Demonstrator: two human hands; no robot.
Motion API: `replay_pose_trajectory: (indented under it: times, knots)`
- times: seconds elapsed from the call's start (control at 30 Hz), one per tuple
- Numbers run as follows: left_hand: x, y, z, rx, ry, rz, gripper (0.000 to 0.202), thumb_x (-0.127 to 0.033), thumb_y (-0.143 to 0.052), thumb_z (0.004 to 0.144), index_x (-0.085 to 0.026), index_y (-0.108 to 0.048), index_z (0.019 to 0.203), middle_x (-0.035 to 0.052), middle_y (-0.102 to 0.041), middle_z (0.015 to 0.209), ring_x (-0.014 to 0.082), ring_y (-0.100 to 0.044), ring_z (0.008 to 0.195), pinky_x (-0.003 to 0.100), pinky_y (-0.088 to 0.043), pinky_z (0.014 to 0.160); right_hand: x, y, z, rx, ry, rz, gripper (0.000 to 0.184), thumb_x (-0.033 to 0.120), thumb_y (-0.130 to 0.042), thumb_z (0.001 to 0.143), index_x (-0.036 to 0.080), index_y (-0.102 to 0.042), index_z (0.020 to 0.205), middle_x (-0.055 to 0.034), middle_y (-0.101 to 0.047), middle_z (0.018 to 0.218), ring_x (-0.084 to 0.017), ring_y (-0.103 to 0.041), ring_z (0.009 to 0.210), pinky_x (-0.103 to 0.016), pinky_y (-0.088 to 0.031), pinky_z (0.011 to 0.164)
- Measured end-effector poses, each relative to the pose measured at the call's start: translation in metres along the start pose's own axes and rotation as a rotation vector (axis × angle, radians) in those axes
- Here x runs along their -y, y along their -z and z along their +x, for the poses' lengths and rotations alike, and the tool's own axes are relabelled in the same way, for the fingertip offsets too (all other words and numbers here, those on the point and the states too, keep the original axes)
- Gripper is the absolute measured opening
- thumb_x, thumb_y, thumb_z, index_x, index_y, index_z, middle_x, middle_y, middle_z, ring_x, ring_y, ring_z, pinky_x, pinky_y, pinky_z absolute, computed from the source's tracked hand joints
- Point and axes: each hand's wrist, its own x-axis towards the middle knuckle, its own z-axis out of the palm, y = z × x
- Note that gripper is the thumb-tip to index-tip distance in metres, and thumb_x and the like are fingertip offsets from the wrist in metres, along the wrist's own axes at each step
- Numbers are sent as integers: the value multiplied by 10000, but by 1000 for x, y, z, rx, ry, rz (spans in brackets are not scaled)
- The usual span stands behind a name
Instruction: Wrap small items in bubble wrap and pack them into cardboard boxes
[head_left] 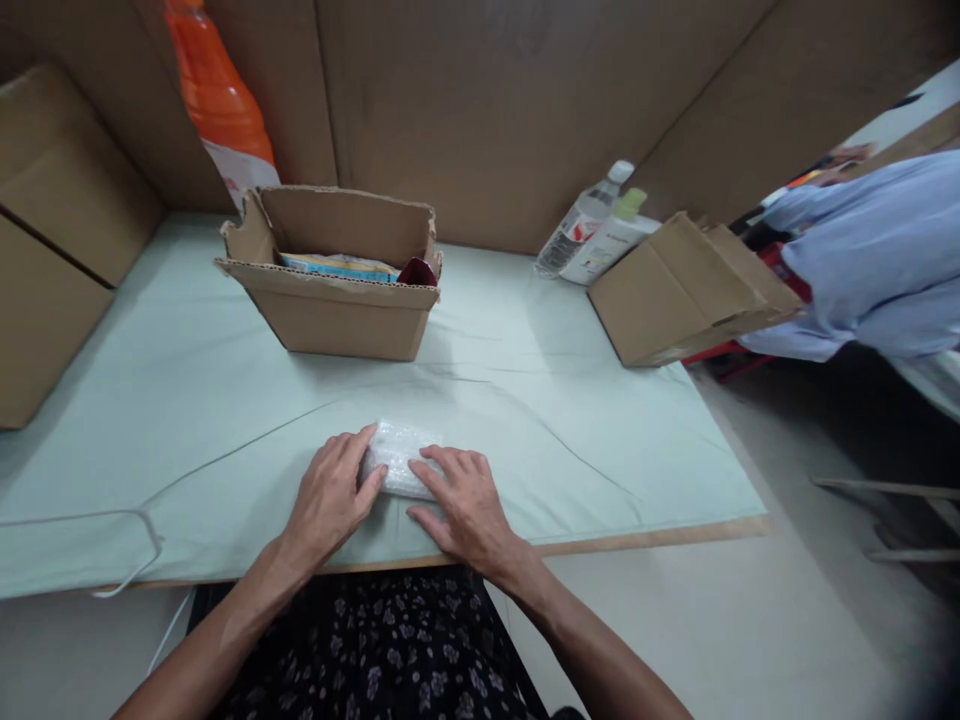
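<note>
A small bundle wrapped in white bubble wrap (397,452) lies on the pale green table cover (225,400), near the front edge. My left hand (330,495) rests on the bundle's left end, with its fingers curled around it. My right hand (461,500) lies over the bundle's right end, fingers pressed down on the wrap. Both hands hold the bundle flat against the table.
An open cardboard box (334,285) with packets inside stands behind the bundle. A second cardboard box (686,290) lies tilted at the right, with two plastic bottles (592,225) behind it. Brown boxes (52,230) sit at the left. A person's blue sleeve (877,260) shows at the far right.
</note>
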Motion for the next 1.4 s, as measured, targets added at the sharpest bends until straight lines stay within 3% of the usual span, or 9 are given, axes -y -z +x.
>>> replay_pose_trajectory:
  times: [0.17,0.27,0.4,0.5,0.67,0.9,1.03,1.17,1.4]
  knots:
    - [-6,1,-7,-51,350,-486,777,-480,-661,833,-169,-388,1491,140,-633,1256,240,-656,1036,415,-550,917,-2,-13,10,-98,-146,222,293,214,-621,960,206,-656,1251,-109,-746,1157,-255,-667,1016,-419,-495,906]
    - [-14,3,-10,29,474,-797,928,-477,-728,773,-149,-304,1530,108,-667,1146,214,-668,978,359,-550,898,2,-10,11,-56,-183,441,257,294,-645,955,230,-679,1202,-79,-759,1111,-235,-686,1001,-406,-504,940]
    - [-24,6,-6,43,441,-897,925,-422,-744,776,-154,-300,1542,8,-640,911,152,-620,802,279,-536,789,0,1,9,-35,-224,610,454,418,-699,897,230,-634,1305,-122,-613,1426,-299,-555,1323,-475,-425,1104]
    - [-26,6,-4,46,369,-881,853,-397,-715,815,-183,-321,1540,-6,-619,904,138,-614,781,252,-524,743,-3,7,10,78,-302,830,691,488,-730,848,217,-523,1449,-130,-588,1453,-293,-572,1300,-433,-467,1069]
    - [-21,3,3,93,310,-758,764,-389,-671,829,-162,-390,1503,27,-651,957,150,-645,806,270,-540,763,-1,6,15,113,-417,894,319,418,-638,894,191,-697,1109,-26,-709,932,-173,-621,803,-286,-487,761]
    - [-14,12,14,86,8,-389,551,-286,-598,866,-216,-529,1409,87,-712,1100,200,-710,978,321,-576,860,-9,15,28,113,-375,754,148,296,-678,812,189,-706,910,-9,-674,833,-167,-601,772,-259,-434,712]
    - [-26,49,45,-235,-351,-87,505,-257,-625,907,-242,-526,1402,127,-627,1347,237,-626,1239,367,-536,1015,-18,41,42,44,-273,608,79,254,-674,837,199,-694,889,-14,-693,839,-169,-637,783,-252,-454,716]
    - [-32,90,95,-633,-493,277,640,-140,-679,859,-192,-478,1465,186,-566,1438,333,-470,1424,526,-382,1173,-29,83,64,-82,-159,500,85,228,-677,875,215,-701,955,-17,-731,894,-164,-680,797,-236,-504,723]
    - [-1,96,119,-712,-446,455,237,-45,-641,856,-181,-662,1048,99,-744,1017,311,-695,1102,640,-291,1192,-49,138,115,-406,-39,297,254,233,-709,898,246,-672,1148,-29,-753,1066,-183,-712,917,-269,-539,814]
